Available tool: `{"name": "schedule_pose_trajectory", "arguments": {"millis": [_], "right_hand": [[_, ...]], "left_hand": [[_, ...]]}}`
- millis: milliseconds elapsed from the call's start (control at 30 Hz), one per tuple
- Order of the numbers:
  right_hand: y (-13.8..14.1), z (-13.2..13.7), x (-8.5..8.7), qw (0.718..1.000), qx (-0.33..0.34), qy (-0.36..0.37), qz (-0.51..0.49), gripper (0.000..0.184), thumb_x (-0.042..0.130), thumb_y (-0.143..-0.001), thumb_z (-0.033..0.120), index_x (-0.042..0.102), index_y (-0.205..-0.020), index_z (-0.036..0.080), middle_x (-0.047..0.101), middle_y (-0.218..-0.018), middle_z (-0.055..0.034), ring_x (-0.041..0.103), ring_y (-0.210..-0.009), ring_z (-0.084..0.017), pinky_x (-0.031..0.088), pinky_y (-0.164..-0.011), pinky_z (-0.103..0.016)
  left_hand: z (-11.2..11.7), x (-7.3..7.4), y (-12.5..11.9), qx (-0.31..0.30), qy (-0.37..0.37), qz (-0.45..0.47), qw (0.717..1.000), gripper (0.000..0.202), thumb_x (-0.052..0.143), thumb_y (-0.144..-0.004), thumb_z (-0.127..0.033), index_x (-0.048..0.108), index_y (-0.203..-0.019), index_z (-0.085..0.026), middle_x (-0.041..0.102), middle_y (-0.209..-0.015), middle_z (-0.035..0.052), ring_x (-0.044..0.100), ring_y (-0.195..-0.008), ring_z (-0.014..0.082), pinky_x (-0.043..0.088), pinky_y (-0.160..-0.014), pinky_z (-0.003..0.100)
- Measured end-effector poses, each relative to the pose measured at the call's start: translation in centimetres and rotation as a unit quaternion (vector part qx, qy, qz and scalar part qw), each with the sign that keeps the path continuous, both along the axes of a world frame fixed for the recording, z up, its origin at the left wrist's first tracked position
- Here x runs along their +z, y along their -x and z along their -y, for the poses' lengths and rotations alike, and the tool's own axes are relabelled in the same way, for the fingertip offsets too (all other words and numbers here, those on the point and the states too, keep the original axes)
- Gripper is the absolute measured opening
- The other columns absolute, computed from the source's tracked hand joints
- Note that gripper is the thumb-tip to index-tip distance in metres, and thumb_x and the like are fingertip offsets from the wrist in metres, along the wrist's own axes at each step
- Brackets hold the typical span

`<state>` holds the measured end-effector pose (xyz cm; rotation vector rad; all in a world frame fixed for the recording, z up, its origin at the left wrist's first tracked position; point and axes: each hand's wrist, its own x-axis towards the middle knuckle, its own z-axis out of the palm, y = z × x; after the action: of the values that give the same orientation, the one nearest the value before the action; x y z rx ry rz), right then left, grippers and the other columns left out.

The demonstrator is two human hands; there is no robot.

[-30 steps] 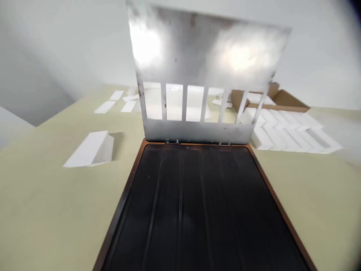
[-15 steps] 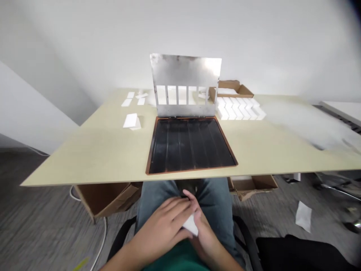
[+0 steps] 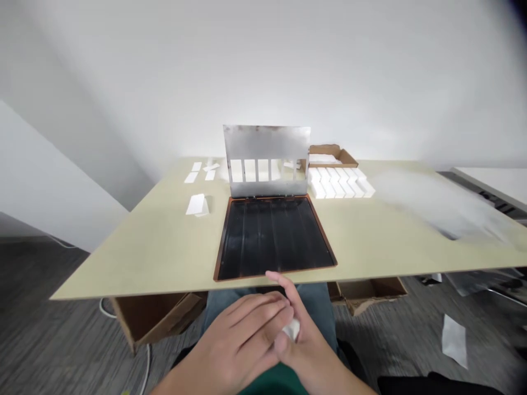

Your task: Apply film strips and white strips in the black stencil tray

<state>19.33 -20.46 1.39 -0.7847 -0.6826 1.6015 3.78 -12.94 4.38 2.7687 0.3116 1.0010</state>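
Above my lap, just in front of the table edge, my left hand (image 3: 249, 334) and my right hand (image 3: 307, 343) are closed together around a small white piece (image 3: 293, 329). Only a corner of it shows between my right thumb and fingers; the fingers of my left hand cover the rest. My right index finger points up and away. Beyond my hands lies a black grooved panel (image 3: 274, 236) with an orange-brown rim. Hinged to its far side, a metal plate (image 3: 267, 141) with a row of rectangular cut-outs stands upright.
Zigzag white pieces (image 3: 340, 184) stand in a row at the right, before a cardboard box (image 3: 349, 158). A folded white card (image 3: 196, 204) and several flat white pieces (image 3: 191, 177) lie at left. Open cartons (image 3: 158, 318) sit below the table (image 3: 132, 247); clear plastic (image 3: 436, 203) lies right.
My view has tilted up, so the table and panel appear lower. My hands have come up closer to the table edge, and less of the white piece shows between them.
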Motion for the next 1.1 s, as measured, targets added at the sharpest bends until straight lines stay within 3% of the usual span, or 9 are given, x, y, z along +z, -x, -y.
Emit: {"name": "schedule_pose_trajectory", "arguments": {"millis": [133, 333, 467, 600, 733, 867, 967, 1100], "right_hand": [[-0.8, -1.9, 1.8, 1.0, -0.001, -0.021, 0.018, 0.097, 0.084, -0.077, 0.071, 0.045, -0.156, 0.032, 0.065, -0.141, -0.01, 0.061, -0.136, -0.029, 0.04, -0.12, -0.047], [-1.5, -5.6, 1.8, 1.0, -0.009, -0.019, 0.002, 0.097, 0.08, -0.082, 0.07, 0.037, -0.16, 0.031, 0.069, -0.121, -0.0059, 0.068, -0.115, -0.026, 0.044, -0.113, -0.048], [-2.4, -9.0, 1.2, 0.997, -0.048, -0.037, -0.04, 0.094, 0.079, -0.083, 0.072, 0.04, -0.157, 0.031, 0.068, -0.119, -0.0058, 0.069, -0.112, -0.026, 0.048, -0.108, -0.045], [-3.4, -12.1, 1.8, 0.991, -0.067, -0.047, -0.103, 0.092, 0.073, -0.084, 0.077, 0.037, -0.154, 0.03, 0.072, -0.108, -0.0063, 0.072, -0.109, -0.028, 0.052, -0.103, -0.047], [-3.8, -13.7, 2.4, 0.988, -0.108, -0.045, -0.102, 0.086, 0.075, -0.085, 0.073, 0.04, -0.152, 0.03, 0.073, -0.106, -0.0064, 0.072, -0.112, -0.029, 0.054, -0.099, -0.046], [-4.4, -14.4, 1.5, 0.987, -0.124, -0.045, -0.095, 0.089, 0.067, -0.086, 0.08, 0.039, -0.155, 0.032, 0.071, -0.113, -0.0085, 0.07, -0.113, -0.03, 0.055, -0.096, -0.046], [-5.6, -14.2, 0.2, 0.981, -0.176, -0.076, -0.033, 0.076, 0.064, -0.088, 0.08, 0.05, -0.145, 0.031, 0.069, -0.119, -0.0093, 0.067, -0.112, -0.029, 0.054, -0.094, -0.042], [-7.3, -13.0, -0.3, 0.936, -0.28, -0.091, 0.19, 0.038, 0.077, -0.09, 0.058, 0.071, -0.108, 0.025, 0.068, -0.102, -0.0052, 0.062, -0.1, -0.023, 0.049, -0.091, -0.034]], "left_hand": [[-2.0, 1.9, -0.7, -0.016, -0.009, -0.016, 1.0, 0.031, 0.059, -0.109, -0.023, 0.065, -0.137, -0.01, 0.077, -0.121, 0.0122, 0.07, -0.123, 0.0223, 0.059, -0.112, 0.036], [-6.1, 4.1, -1.9, -0.057, -0.051, -0.021, 0.997, 0.028, 0.06, -0.106, -0.014, 0.066, -0.133, -0.008, 0.077, -0.111, 0.0124, 0.072, -0.11, 0.0213, 0.063, -0.102, 0.032], [-9.5, 4.9, -3.7, -0.075, -0.094, -0.047, 0.992, 0.024, 0.059, -0.106, -0.016, 0.069, -0.126, -0.006, 0.076, -0.111, 0.013, 0.071, -0.109, 0.0226, 0.062, -0.101, 0.033], [-12.7, 5.7, -6.0, -0.076, -0.113, -0.059, 0.989, 0.021, 0.056, -0.109, -0.02, 0.07, -0.121, -0.01, 0.074, -0.104, 0.0095, 0.071, -0.101, 0.0209, 0.062, -0.094, 0.031], [-14.6, 6.3, -7.4, -0.089, -0.131, -0.068, 0.985, 0.018, 0.055, -0.108, -0.02, 0.071, -0.111, -0.012, 0.072, -0.096, 0.0072, 0.069, -0.092, 0.0202, 0.062, -0.089, 0.031], [-15.9, 6.4, -8.0, -0.094, -0.15, -0.076, 0.981, 0.021, 0.057, -0.107, -0.021, 0.07, -0.12, -0.009, 0.074, -0.105, 0.0096, 0.069, -0.1, 0.0226, 0.061, -0.094, 0.035], [-16.9, 6.0, -8.1, -0.089, -0.166, -0.08, 0.979, 0.027, 0.052, -0.109, -0.018, 0.067, -0.13, -0.008, 0.075, -0.114, 0.0107, 0.069, -0.106, 0.0232, 0.06, -0.096, 0.036], [-18.0, 5.0, -7.6, -0.07, -0.192, -0.107, 0.973, 0.032, 0.056, -0.107, -0.014, 0.063, -0.136, -0.004, 0.073, -0.114, 0.0133, 0.069, -0.106, 0.0268, 0.061, -0.093, 0.042]]}}
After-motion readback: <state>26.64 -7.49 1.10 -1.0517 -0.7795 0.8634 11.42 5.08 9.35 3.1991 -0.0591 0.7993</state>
